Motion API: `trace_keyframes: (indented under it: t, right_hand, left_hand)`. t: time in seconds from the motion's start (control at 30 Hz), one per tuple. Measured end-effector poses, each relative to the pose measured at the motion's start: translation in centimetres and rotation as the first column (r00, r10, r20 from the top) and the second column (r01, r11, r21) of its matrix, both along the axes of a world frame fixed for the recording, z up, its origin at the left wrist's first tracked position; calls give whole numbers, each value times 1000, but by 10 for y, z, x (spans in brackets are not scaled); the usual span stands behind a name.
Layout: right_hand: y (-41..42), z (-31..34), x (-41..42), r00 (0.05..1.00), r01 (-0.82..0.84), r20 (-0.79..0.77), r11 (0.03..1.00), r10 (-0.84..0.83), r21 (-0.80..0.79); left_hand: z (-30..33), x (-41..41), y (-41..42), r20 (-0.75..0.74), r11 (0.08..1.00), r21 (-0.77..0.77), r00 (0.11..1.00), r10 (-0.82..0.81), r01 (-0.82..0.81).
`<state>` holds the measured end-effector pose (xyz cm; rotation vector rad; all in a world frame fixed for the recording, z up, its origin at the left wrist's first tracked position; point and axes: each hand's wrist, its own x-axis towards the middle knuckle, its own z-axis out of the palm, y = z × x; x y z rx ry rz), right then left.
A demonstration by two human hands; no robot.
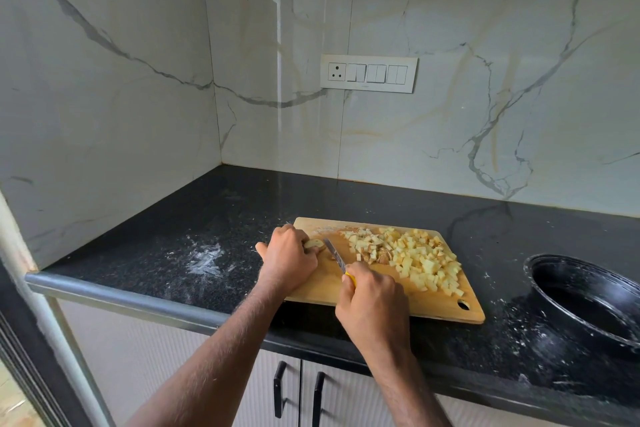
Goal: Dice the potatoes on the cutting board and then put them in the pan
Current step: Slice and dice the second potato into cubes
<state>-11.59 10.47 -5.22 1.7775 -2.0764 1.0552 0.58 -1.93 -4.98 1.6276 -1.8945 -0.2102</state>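
On the cutting board (408,302), left hand (289,258) grips a potato piece (313,244) (right hand (372,302) holds knife (335,255)).

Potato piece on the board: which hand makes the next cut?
Right. The right hand already grips the knife, blade beside the potato piece. The left hand holds that piece down on the cutting board.

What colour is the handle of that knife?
Yellow; the knife handle peeks out of the right hand, seen in the head view.
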Motion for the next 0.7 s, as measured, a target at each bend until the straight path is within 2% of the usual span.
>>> trace_keyframes:
  t: [0.17, 0.33, 0.5, 0.7]
  right_hand:
    - [10, -4, -3, 998, 68, -2, 995, -68, 73]
    - [7, 2, -5, 986, 159, 40, 985, -161, 65]
    - [-5, 3, -3, 996, 89, 19, 996, -89, 4]
    - [-15, 8, -1, 1000, 10, -4, 999, -9, 46]
  left_hand:
    - [-1, 0, -2, 20, 1000, 10, 1000, 2, -2]
    - [-2, 2, 0, 30, 987, 1, 987, -160, 160]
    - [-1, 4, 3, 51, 978, -37, 978, -202, 204]
    - [1, 3, 4, 54, 979, -34, 978, -200, 202]
